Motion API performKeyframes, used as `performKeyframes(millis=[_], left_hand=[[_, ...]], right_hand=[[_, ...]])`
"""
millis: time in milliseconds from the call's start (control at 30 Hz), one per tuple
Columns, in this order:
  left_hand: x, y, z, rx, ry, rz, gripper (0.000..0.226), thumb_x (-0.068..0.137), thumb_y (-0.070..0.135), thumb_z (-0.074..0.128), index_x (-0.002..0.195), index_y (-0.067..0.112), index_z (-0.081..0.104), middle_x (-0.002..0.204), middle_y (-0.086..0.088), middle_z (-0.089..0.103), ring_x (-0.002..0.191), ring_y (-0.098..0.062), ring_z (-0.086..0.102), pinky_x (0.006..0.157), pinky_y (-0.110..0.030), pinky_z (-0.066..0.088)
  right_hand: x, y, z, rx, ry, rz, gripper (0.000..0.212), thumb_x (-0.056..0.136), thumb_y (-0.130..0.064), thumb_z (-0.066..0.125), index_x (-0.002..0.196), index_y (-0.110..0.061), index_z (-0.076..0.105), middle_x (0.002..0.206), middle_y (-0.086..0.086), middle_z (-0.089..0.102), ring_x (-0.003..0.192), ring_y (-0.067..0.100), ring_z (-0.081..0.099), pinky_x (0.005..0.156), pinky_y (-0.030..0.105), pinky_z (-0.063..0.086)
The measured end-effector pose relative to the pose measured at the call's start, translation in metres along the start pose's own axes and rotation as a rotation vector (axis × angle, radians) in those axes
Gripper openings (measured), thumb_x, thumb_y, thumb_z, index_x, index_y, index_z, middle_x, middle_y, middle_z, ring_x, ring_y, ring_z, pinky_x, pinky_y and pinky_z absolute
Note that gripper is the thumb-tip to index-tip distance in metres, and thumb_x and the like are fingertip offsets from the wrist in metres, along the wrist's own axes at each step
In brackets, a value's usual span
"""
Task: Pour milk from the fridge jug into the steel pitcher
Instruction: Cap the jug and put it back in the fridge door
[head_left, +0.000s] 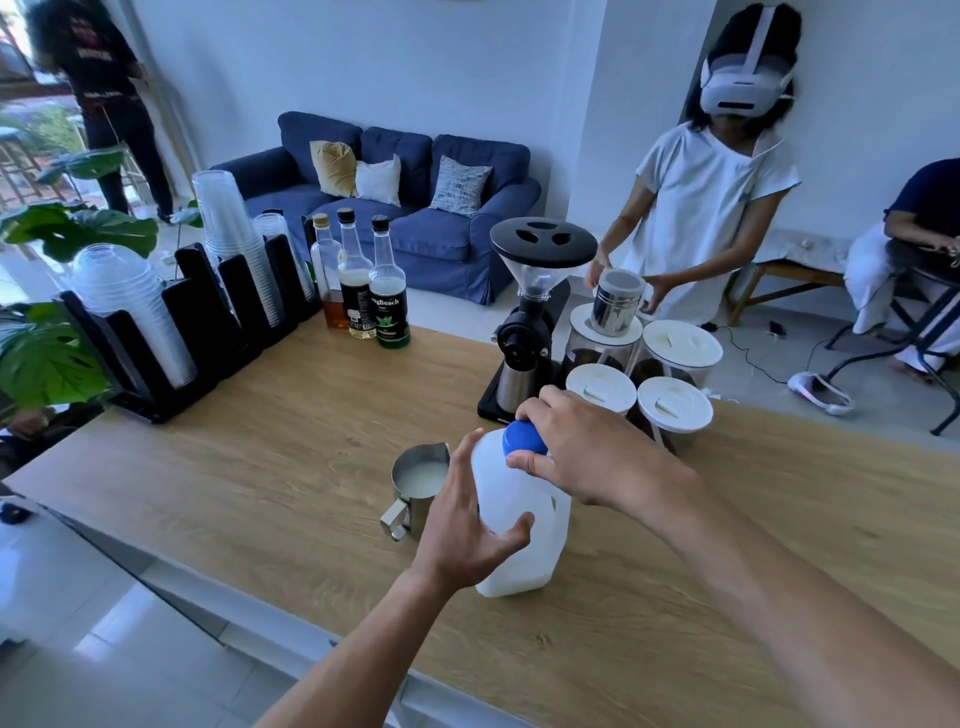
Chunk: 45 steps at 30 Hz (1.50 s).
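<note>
A white plastic milk jug (524, 551) stands upright on the wooden counter (291, 467). My left hand (467, 519) grips its body from the left, thumb across the front. My right hand (587, 452) holds the blue cap (522, 439) on the jug's neck, fingers curled round it. Just left of the jug stands the steel pitcher (415, 480), handle towards me, with white milk inside. My left hand partly hides its right side.
Behind the jug stand a black coffee grinder (530, 312) and several white-lidded jars (675, 410). Three syrup bottles (363, 280) and a black rack of plastic cups (182, 312) line the back left. A person in a headset (717, 208) handles a steel canister beyond the counter.
</note>
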<state>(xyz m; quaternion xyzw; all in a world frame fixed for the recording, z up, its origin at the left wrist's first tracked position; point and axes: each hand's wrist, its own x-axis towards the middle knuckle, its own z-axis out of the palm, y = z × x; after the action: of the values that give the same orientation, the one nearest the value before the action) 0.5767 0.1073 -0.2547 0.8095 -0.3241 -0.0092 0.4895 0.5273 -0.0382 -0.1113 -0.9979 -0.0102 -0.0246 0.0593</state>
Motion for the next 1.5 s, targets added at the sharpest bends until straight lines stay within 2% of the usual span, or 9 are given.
performKeyframes(millis=[100, 267, 367, 500, 867, 967, 1133, 1300, 1500], left_hand=[[-0.001, 0.002, 0.000, 0.008, -0.005, -0.014, 0.101, 0.074, 0.054, 0.067, 0.153, 0.019, 0.014, 0.152, -0.003, 0.040, 0.131, -0.018, 0.049, 0.101, -0.039, 0.047], [-0.004, 0.005, -0.002, 0.009, 0.010, -0.016, 0.091, 0.073, 0.053, 0.066, 0.146, 0.044, 0.011, 0.153, 0.000, 0.039, 0.133, -0.015, 0.046, 0.103, -0.031, 0.044], [-0.005, 0.005, 0.000, 0.005, 0.007, -0.028, 0.095, 0.073, 0.052, 0.065, 0.150, 0.037, 0.012, 0.154, 0.001, 0.037, 0.134, -0.013, 0.044, 0.103, -0.027, 0.043], [-0.007, 0.007, 0.004, -0.006, 0.034, -0.060, 0.101, 0.072, 0.052, 0.064, 0.153, 0.017, 0.016, 0.154, -0.001, 0.037, 0.136, -0.017, 0.042, 0.106, -0.033, 0.043], [-0.008, 0.015, -0.001, -0.022, 0.003, -0.081, 0.103, 0.073, 0.054, 0.062, 0.155, 0.012, 0.016, 0.153, -0.006, 0.038, 0.139, -0.021, 0.041, 0.109, -0.042, 0.042], [-0.007, 0.011, 0.001, -0.027, 0.004, -0.077, 0.102, 0.073, 0.052, 0.065, 0.154, 0.015, 0.014, 0.153, -0.006, 0.038, 0.139, -0.021, 0.042, 0.108, -0.042, 0.043], [-0.007, 0.009, 0.000, -0.035, 0.006, -0.067, 0.092, 0.074, 0.045, 0.072, 0.145, 0.047, 0.013, 0.150, -0.005, 0.042, 0.134, -0.020, 0.048, 0.103, -0.045, 0.047], [-0.005, 0.004, 0.000, -0.054, -0.026, -0.059, 0.102, 0.075, 0.035, 0.083, 0.152, 0.024, 0.016, 0.150, -0.002, 0.041, 0.133, -0.018, 0.048, 0.103, -0.044, 0.047], [-0.006, 0.002, -0.008, -0.150, -0.112, -0.086, 0.106, 0.067, 0.051, 0.071, 0.154, 0.027, 0.014, 0.156, 0.007, 0.030, 0.137, -0.014, 0.040, 0.107, -0.040, 0.043]], right_hand=[[0.002, -0.002, -0.004, -0.027, -0.038, -0.033, 0.047, 0.092, -0.052, 0.050, 0.127, -0.020, 0.050, 0.112, -0.001, 0.047, 0.109, 0.017, 0.048, 0.082, 0.035, 0.044], [-0.003, -0.007, 0.000, -0.069, 0.045, -0.011, 0.046, 0.091, -0.056, 0.047, 0.114, -0.017, 0.056, 0.105, -0.001, 0.050, 0.101, 0.018, 0.052, 0.079, 0.034, 0.045], [-0.003, -0.012, 0.002, -0.110, 0.090, 0.005, 0.044, 0.092, -0.056, 0.047, 0.105, -0.015, 0.056, 0.095, -0.002, 0.047, 0.096, 0.020, 0.054, 0.073, 0.033, 0.043], [-0.002, -0.017, 0.001, -0.136, 0.057, 0.025, 0.045, 0.092, -0.053, 0.048, 0.108, -0.012, 0.055, 0.104, 0.004, 0.051, 0.102, 0.022, 0.053, 0.076, 0.036, 0.043], [-0.001, -0.029, 0.003, -0.121, 0.143, 0.149, 0.044, 0.092, -0.051, 0.051, 0.102, -0.010, 0.060, 0.104, 0.007, 0.057, 0.099, 0.025, 0.056, 0.071, 0.034, 0.040], [-0.001, -0.034, 0.006, -0.085, 0.163, 0.192, 0.039, 0.093, -0.047, 0.052, 0.102, -0.010, 0.062, 0.105, 0.008, 0.057, 0.099, 0.026, 0.056, 0.071, 0.034, 0.040], [-0.004, -0.037, 0.013, 0.008, 0.217, 0.270, 0.039, 0.092, -0.046, 0.055, 0.102, -0.008, 0.062, 0.105, 0.008, 0.055, 0.098, 0.027, 0.054, 0.073, 0.036, 0.042], [-0.005, -0.043, 0.020, 0.060, 0.263, 0.358, 0.040, 0.092, -0.045, 0.056, 0.105, -0.007, 0.060, 0.107, 0.007, 0.051, 0.100, 0.026, 0.051, 0.073, 0.035, 0.042], [-0.017, -0.031, 0.037, 0.416, 0.295, 0.410, 0.052, 0.086, -0.056, 0.058, 0.125, -0.022, 0.055, 0.107, -0.006, 0.041, 0.109, 0.013, 0.043, 0.084, 0.029, 0.041]])
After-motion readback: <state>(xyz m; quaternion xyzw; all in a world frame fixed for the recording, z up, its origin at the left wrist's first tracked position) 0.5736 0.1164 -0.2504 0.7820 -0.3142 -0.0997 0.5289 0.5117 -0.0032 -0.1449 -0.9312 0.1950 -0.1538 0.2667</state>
